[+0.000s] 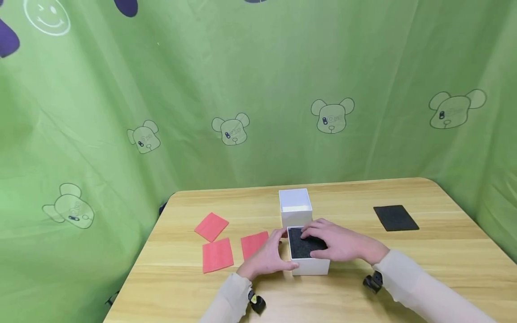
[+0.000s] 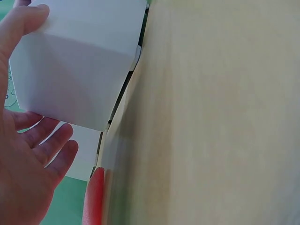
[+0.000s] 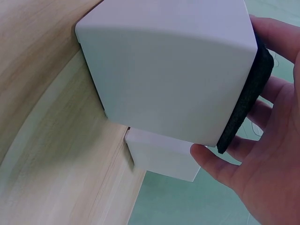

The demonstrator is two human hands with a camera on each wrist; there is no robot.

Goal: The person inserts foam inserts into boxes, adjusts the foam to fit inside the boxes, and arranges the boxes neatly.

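A white open box (image 1: 310,268) stands near the front of the table, with a black felt-like square (image 1: 300,247) at its mouth. My left hand (image 1: 267,256) grips the box's left side, thumb at the front corner and a finger at the back corner. In the left wrist view that thumb lies on the white wall. My right hand (image 1: 337,242) reaches over the top and holds the black square, fingers and thumb spread across it. In the right wrist view, the dark edge of the square (image 3: 248,96) sticks out past the rim, between hand and box.
A second white box (image 1: 296,219) stands right behind the first. Several red squares (image 1: 218,255) lie flat on the left, one (image 1: 253,243) partly behind my left hand. Another black square (image 1: 396,218) lies at the right. A green curtain (image 1: 258,161) hangs behind the wooden table (image 1: 347,291).
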